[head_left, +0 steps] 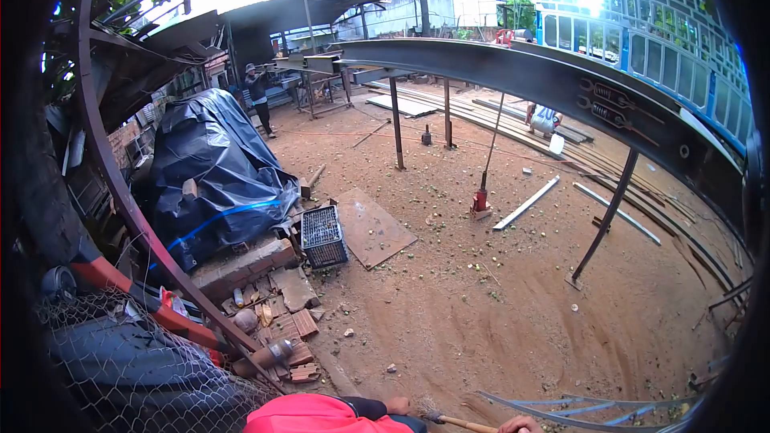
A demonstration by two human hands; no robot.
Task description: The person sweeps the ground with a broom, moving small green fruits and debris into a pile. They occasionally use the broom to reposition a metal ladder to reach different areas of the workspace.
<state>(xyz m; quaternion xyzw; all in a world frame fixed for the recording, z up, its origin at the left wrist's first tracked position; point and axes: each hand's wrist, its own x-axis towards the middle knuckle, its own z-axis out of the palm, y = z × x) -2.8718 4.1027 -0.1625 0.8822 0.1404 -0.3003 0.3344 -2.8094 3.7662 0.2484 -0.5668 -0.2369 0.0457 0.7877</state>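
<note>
Ahead of the right hand (520,425) and the wooden-handled tool (464,423) it grips, bare reddish-brown earth (457,337) leaves a broad free way through the middle. Long, thin, pale metal strips (593,413) obstruct low passage at near right. On the left, broken reddish bricks (305,323) and a black plastic crate (323,252) crowd the edge. Farther on, a red metal jack (480,199) stands beneath a slender dark rod (495,136), splitting the open ground. A long dark steel beam (481,60) bars the way overhead from far centre to right; gaps remain between its metal posts (605,220).
</note>
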